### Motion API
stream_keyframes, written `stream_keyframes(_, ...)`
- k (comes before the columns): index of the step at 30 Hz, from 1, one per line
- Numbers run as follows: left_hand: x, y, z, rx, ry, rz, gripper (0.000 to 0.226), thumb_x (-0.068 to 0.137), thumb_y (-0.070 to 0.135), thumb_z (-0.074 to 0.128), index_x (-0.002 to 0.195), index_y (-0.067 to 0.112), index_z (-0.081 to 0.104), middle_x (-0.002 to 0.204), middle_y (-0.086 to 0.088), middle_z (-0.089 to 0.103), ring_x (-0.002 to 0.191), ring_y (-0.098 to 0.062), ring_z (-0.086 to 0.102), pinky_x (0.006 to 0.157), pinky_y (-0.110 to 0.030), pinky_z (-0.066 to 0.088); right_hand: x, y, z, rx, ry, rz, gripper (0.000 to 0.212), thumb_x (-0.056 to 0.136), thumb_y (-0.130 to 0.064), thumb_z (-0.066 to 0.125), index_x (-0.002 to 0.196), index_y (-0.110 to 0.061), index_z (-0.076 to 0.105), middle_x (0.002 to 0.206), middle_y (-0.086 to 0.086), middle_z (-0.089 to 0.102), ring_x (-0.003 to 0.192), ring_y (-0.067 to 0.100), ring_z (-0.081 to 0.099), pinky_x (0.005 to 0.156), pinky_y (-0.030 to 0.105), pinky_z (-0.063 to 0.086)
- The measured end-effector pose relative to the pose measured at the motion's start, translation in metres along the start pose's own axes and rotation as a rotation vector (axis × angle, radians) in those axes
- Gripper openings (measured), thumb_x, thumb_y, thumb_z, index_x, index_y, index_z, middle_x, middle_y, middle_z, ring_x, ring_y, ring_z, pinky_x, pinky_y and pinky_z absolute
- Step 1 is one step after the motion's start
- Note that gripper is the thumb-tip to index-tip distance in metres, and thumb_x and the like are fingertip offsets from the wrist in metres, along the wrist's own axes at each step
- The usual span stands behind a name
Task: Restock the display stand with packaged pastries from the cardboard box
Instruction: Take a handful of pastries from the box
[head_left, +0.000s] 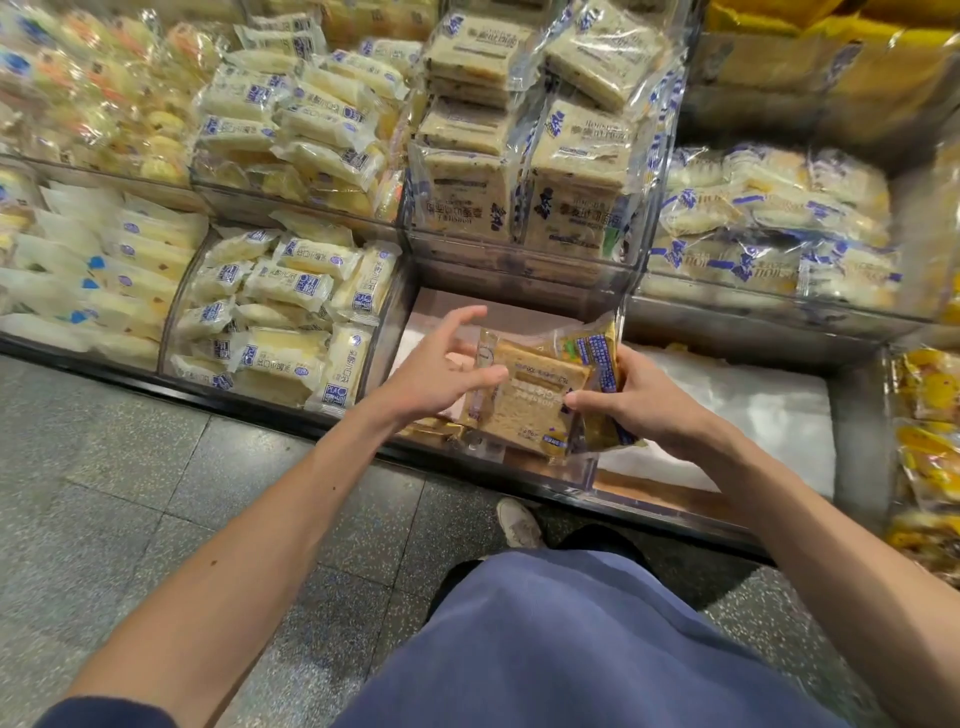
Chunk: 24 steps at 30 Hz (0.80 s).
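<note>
Your right hand (639, 400) is gripping pastry packets (535, 395) over the display stand's (675, 513) front edge. Your left hand (441, 374) is hovering beside them, fingers wide.

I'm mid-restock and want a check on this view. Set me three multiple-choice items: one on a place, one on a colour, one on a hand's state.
1. Where does the right hand hold the brown bread packets?
A on the floor; B over the low middle bin; C at the top shelf.

2. What colour is the print on the pale cake packs left of that bin?
A blue; B red; C green.

3. What is the grip of the left hand?
A curled round a packet; B a tight fist; C open, fingers spread.

Answers:
1 B, the packets sit above that bin's pale floor.
2 A, blue logos and lettering show on the packs.
3 C, its fingers are straight and apart beside the packets.
</note>
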<state>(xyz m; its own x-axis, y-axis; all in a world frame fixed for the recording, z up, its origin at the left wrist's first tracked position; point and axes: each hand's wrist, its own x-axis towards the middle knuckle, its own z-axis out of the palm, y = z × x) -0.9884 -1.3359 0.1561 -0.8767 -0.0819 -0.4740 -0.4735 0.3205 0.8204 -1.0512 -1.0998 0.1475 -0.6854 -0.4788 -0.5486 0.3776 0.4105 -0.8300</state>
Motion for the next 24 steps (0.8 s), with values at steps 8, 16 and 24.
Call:
stream_keyframes(8, 0.011, -0.008, 0.014, 0.515, -0.07, 0.262, 0.026, 0.081, 0.024, 0.079, 0.098, 0.025, 0.059, 0.1, 0.006, 0.062, 0.09, -0.011, 0.055, 0.075, -0.022, 0.043, -0.009, -0.002, -0.021, -0.115, 0.169, -0.066, 0.043, 0.087, -0.022, 0.075, 0.124, -0.014, 0.054, 0.108, 0.001, 0.068, 0.088, 0.007, 0.068, 0.066, 0.018, 0.052)
stream_keyframes(16, 0.017, -0.054, 0.044, 1.043, -0.147, 0.412, 0.026, 0.09, 0.026, 0.067, 0.111, 0.017, 0.056, 0.117, 0.001, 0.057, 0.108, -0.018, 0.054, 0.082, -0.023, 0.039, -0.016, 0.001, -0.028, -0.023, 0.301, 0.045, 0.027, 0.1, -0.019, 0.057, 0.127, -0.018, 0.053, 0.118, 0.003, 0.064, 0.109, 0.021, 0.061, 0.092, 0.041, 0.051)
stream_keyframes(24, 0.023, -0.069, 0.063, 0.996, -0.114, 0.399, 0.028, 0.093, 0.021, 0.064, 0.119, 0.011, 0.059, 0.115, -0.005, 0.055, 0.095, -0.018, 0.055, 0.084, -0.028, 0.053, -0.026, 0.005, -0.015, 0.025, 0.203, 0.077, 0.019, 0.102, -0.016, 0.053, 0.12, -0.02, 0.055, 0.108, -0.004, 0.065, 0.101, 0.011, 0.062, 0.084, 0.031, 0.049)
